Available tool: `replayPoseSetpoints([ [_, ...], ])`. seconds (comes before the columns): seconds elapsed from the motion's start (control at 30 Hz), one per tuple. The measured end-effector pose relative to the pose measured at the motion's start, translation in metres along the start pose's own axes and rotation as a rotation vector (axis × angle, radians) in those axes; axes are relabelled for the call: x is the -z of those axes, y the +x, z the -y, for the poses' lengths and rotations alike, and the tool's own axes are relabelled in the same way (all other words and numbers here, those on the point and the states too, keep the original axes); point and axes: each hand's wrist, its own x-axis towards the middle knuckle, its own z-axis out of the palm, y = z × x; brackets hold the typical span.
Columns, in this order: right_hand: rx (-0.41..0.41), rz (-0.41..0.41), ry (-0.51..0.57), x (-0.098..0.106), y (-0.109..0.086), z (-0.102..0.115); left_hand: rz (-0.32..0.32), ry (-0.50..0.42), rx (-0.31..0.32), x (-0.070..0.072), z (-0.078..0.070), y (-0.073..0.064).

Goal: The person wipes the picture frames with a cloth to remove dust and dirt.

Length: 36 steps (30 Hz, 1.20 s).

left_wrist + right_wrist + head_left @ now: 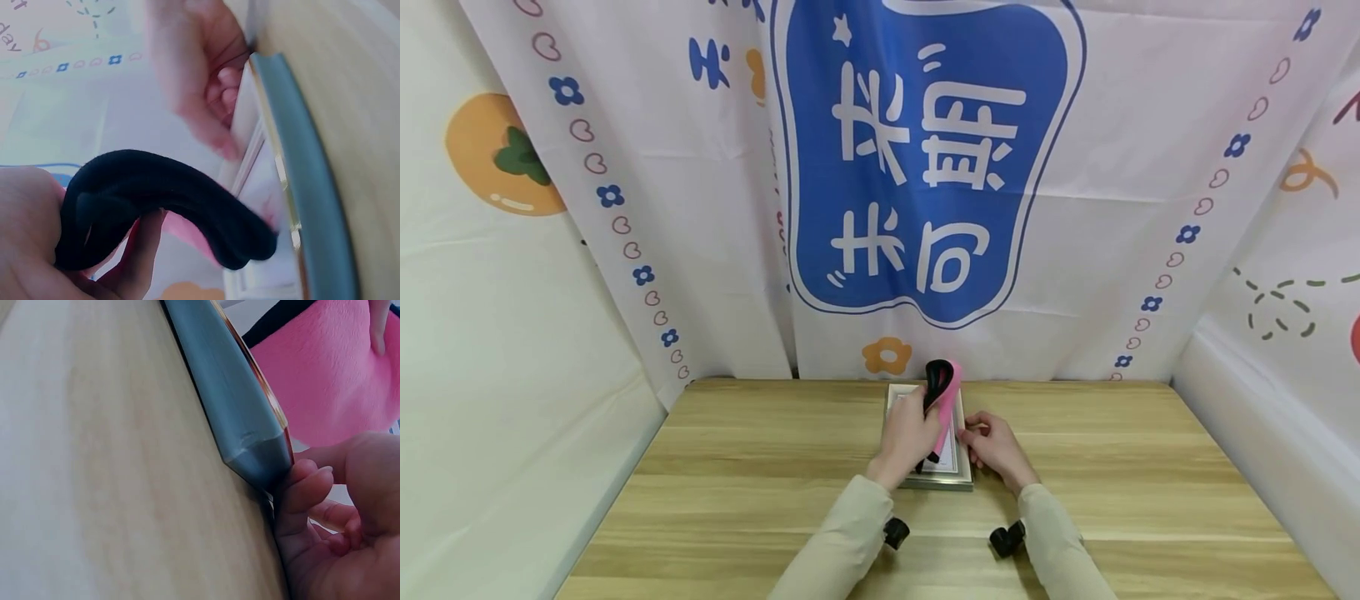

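A picture frame (934,484) with a pale border and a printed sheet inside lies on the wooden table. My left hand (907,437) grips a folded cloth (952,398), pink and fuzzy on one face with black edging, just over the frame's face. Seen from the left wrist, the black edge of the cloth (156,181) curves out between thumb and fingers. At the frame's right edge, my right hand (997,446) pinches the side, thumb over the front. The right wrist view has its fingers (309,487) at a corner of the blue-grey frame side (231,387).
The wooden table (737,500) reaches back to a white hanging cloth (1105,250) with a blue printed sign and flowers. White printed walls (512,333) stand on both sides. Black wrist devices (1006,540) are worn on both wrists.
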Motion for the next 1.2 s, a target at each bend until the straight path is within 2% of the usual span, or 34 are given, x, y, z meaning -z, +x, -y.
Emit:
replayPoseSetpoints([
  [0.33,-0.023,0.004,0.011,0.0,-0.002,0.0,-0.128,0.096,-0.07,0.042,0.001,0.001],
  [0.5,-0.038,0.004,0.009,0.0,-0.002,0.0,-0.239,0.153,-0.126,0.066,0.011,0.002],
  [0.6,-0.051,0.005,0.01,0.0,-0.002,0.0,-0.304,0.233,-0.145,0.078,0.019,0.001],
  [0.7,-0.053,0.005,0.009,0.001,-0.001,-0.001,-0.325,0.332,-0.149,0.082,0.027,-0.002],
  [0.83,-0.046,0.004,0.004,0.002,0.0,-0.001,-0.26,0.386,-0.159,0.073,0.036,-0.01],
  [0.97,-0.045,0.009,0.007,0.002,0.0,-0.001,-0.143,0.378,-0.165,0.051,0.044,-0.024],
  [1.07,-0.043,0.015,0.012,0.001,-0.001,-0.001,-0.066,0.426,-0.18,0.036,0.048,-0.033],
  [1.2,-0.036,0.016,0.012,0.002,-0.001,-0.002,-0.049,0.546,-0.253,0.021,0.049,-0.039],
])
